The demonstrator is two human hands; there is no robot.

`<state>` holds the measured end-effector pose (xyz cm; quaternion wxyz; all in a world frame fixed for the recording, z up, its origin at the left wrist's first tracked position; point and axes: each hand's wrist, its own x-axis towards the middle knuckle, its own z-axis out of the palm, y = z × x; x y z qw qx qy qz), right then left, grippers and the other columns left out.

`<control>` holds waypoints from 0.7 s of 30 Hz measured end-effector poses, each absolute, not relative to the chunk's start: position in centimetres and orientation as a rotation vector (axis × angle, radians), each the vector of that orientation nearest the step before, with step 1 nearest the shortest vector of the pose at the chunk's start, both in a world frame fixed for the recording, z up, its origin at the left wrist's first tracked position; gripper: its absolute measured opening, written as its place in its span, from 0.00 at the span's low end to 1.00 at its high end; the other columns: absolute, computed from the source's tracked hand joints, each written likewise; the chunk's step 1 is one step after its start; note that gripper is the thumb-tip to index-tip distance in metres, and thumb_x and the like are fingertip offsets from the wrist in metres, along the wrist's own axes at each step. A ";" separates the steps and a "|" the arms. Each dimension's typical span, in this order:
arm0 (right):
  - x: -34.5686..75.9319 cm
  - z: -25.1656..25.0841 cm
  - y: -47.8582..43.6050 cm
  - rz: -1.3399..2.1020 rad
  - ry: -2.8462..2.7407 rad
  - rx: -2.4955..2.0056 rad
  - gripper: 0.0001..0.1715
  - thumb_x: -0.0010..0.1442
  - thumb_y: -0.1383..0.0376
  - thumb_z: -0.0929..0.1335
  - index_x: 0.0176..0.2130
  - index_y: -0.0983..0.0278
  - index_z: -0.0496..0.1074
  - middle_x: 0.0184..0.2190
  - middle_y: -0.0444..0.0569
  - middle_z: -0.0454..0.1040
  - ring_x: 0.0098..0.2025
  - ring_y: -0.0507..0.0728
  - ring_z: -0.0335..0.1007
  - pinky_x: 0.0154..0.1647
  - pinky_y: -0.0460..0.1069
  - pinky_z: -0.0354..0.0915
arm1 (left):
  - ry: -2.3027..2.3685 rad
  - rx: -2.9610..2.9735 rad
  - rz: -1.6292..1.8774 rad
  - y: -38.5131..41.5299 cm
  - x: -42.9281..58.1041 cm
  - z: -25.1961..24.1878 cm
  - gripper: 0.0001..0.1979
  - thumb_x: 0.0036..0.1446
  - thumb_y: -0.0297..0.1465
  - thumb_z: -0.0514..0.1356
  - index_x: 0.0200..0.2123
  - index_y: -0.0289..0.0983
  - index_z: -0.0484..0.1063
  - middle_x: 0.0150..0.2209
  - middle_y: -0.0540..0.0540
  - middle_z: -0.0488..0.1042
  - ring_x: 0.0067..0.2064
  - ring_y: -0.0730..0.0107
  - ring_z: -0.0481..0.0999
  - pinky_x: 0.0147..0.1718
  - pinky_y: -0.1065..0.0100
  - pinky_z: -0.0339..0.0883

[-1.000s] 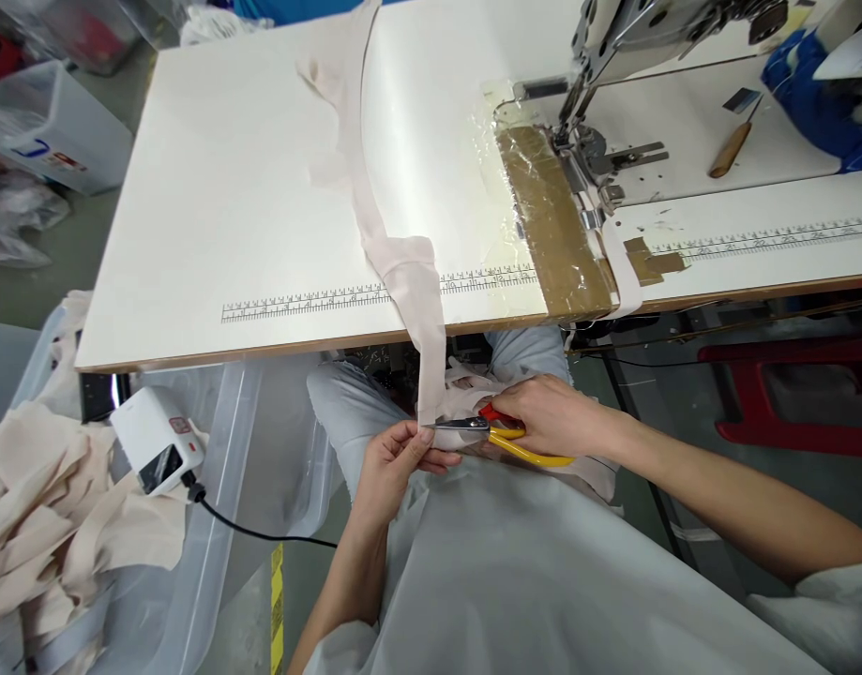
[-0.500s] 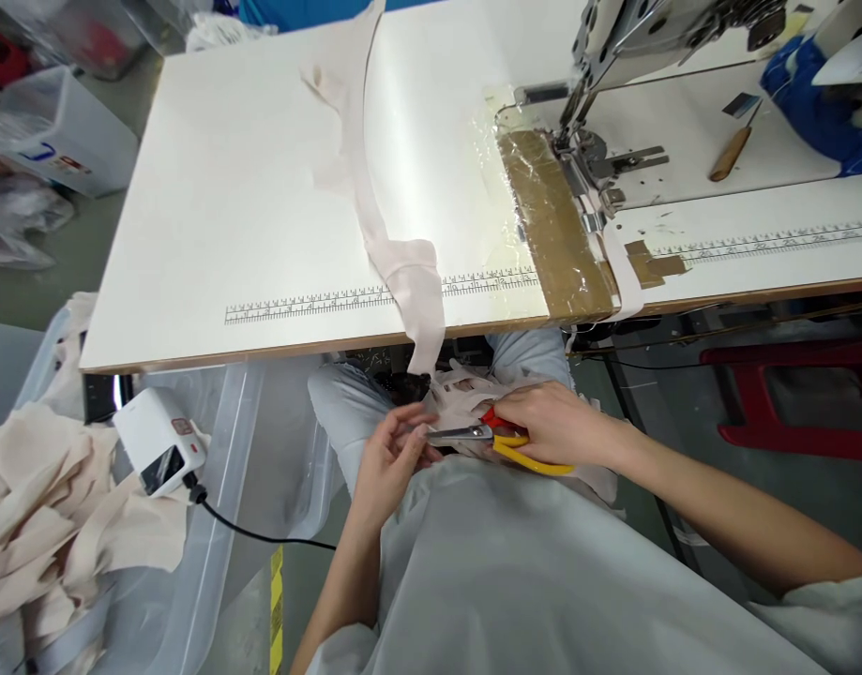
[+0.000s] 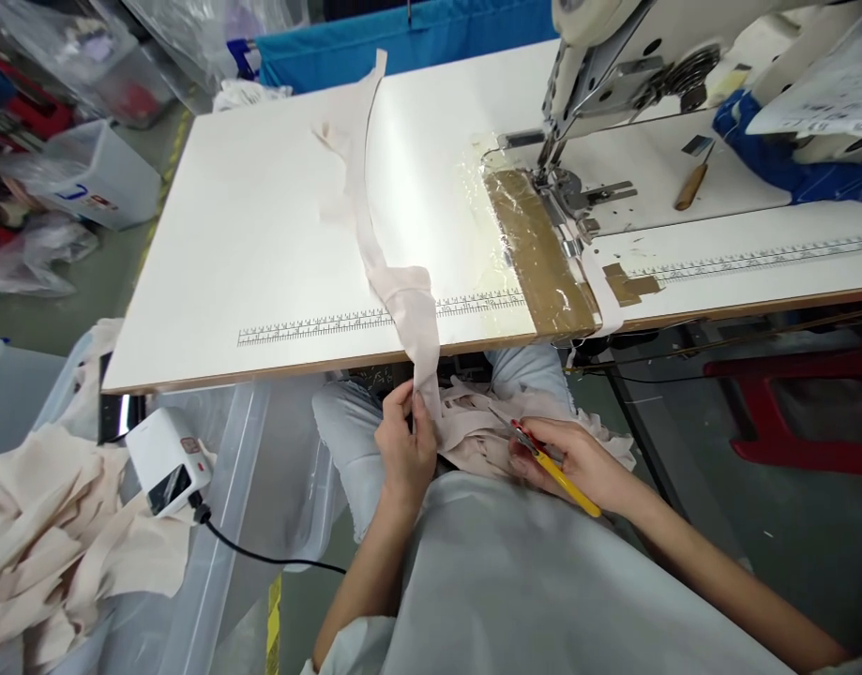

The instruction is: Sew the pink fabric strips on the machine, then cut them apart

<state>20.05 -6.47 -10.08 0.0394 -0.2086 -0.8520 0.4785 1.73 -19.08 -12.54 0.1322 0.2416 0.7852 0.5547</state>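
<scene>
My left hand (image 3: pixel 406 441) pinches a pale pink fabric strip (image 3: pixel 417 323) where it hangs over the table's front edge. The rest of that strip runs back across the white tabletop. In my right hand (image 3: pixel 578 459) is a pair of scissors (image 3: pixel 558 480) with yellow and red handles, the blades pointing up and left over my lap. A heap of pale pink fabric pieces (image 3: pixel 473 427) lies across my thighs, between the two hands.
A sewing machine (image 3: pixel 571 178) stands on the right of the white table (image 3: pixel 262 216), with a wooden-handled tool (image 3: pixel 692 186) beside it. At left, a clear plastic bin (image 3: pixel 223 525) holds fabric pieces and a white device (image 3: pixel 169 461) with a black cable. A red stool (image 3: pixel 789 408) is at right.
My left hand has moved up to the hanging strip end and closed on it. The scissors have swung away to the right, handles lower. The camera view has shifted slightly.
</scene>
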 end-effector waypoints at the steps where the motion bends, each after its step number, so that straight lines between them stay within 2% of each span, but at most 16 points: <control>1: 20.0 -10.1 -6.5 1.483 -2.596 -0.644 0.18 0.66 0.54 0.62 0.28 0.61 0.61 0.25 0.44 0.66 0.27 0.54 0.61 0.28 0.47 0.58 | 2.195 0.600 1.640 -19.6 1.7 -12.0 0.13 0.61 0.43 0.60 0.44 0.41 0.71 0.38 0.43 0.79 0.39 0.61 0.80 0.39 0.65 0.71; 3: 19.8 -10.2 -6.5 1.497 -2.588 -0.632 0.17 0.66 0.55 0.63 0.29 0.61 0.62 0.26 0.45 0.67 0.27 0.54 0.62 0.28 0.47 0.58 | 1.961 0.368 1.716 -20.7 1.1 -11.0 0.14 0.61 0.46 0.60 0.37 0.41 0.70 0.30 0.48 0.78 0.30 0.66 0.77 0.31 0.68 0.71; 5: 19.6 -10.4 -6.5 1.501 -2.587 -0.600 0.16 0.65 0.56 0.63 0.29 0.61 0.62 0.26 0.45 0.67 0.27 0.54 0.62 0.28 0.47 0.59 | 1.665 0.140 1.796 -21.5 0.0 -10.4 0.14 0.59 0.44 0.62 0.33 0.39 0.68 0.25 0.51 0.75 0.23 0.73 0.73 0.27 0.71 0.71; 9: 19.2 -10.9 -6.9 1.561 -2.540 -0.537 0.13 0.65 0.58 0.64 0.31 0.62 0.64 0.28 0.47 0.70 0.28 0.54 0.65 0.29 0.47 0.61 | 1.246 -0.242 1.849 -22.3 -1.9 -11.0 0.07 0.54 0.29 0.65 0.31 0.37 0.68 0.23 0.55 0.71 0.17 0.85 0.64 0.22 0.80 0.68; 11: 19.0 -11.2 -7.2 1.577 -2.516 -0.518 0.12 0.64 0.59 0.64 0.31 0.62 0.65 0.28 0.47 0.71 0.29 0.54 0.67 0.30 0.47 0.62 | 1.227 -0.327 1.837 -22.3 -2.0 -11.7 0.07 0.53 0.28 0.65 0.33 0.36 0.69 0.25 0.53 0.75 0.19 0.83 0.68 0.23 0.79 0.70; 15: 18.5 -11.4 -7.6 1.678 -2.416 -0.522 0.11 0.64 0.59 0.65 0.32 0.62 0.66 0.29 0.47 0.72 0.29 0.54 0.68 0.30 0.47 0.64 | 1.431 -0.147 1.830 -22.2 -0.6 -12.4 0.16 0.49 0.33 0.69 0.38 0.36 0.69 0.30 0.44 0.80 0.25 0.69 0.78 0.26 0.68 0.76; 19: 17.6 -11.5 -8.1 1.864 -2.256 -0.531 0.11 0.65 0.56 0.66 0.36 0.62 0.68 0.34 0.49 0.75 0.34 0.56 0.72 0.34 0.48 0.67 | 1.617 -0.093 1.889 -22.1 0.6 -11.8 0.18 0.54 0.40 0.65 0.43 0.40 0.64 0.35 0.46 0.80 0.22 0.70 0.76 0.21 0.69 0.71; 21: 17.1 -11.7 -8.4 1.948 -2.194 -0.499 0.11 0.65 0.56 0.66 0.39 0.62 0.68 0.37 0.51 0.76 0.37 0.57 0.73 0.38 0.49 0.69 | 1.670 -0.076 1.940 -22.3 1.0 -11.4 0.18 0.57 0.43 0.62 0.44 0.41 0.63 0.32 0.49 0.78 0.20 0.71 0.74 0.19 0.70 0.69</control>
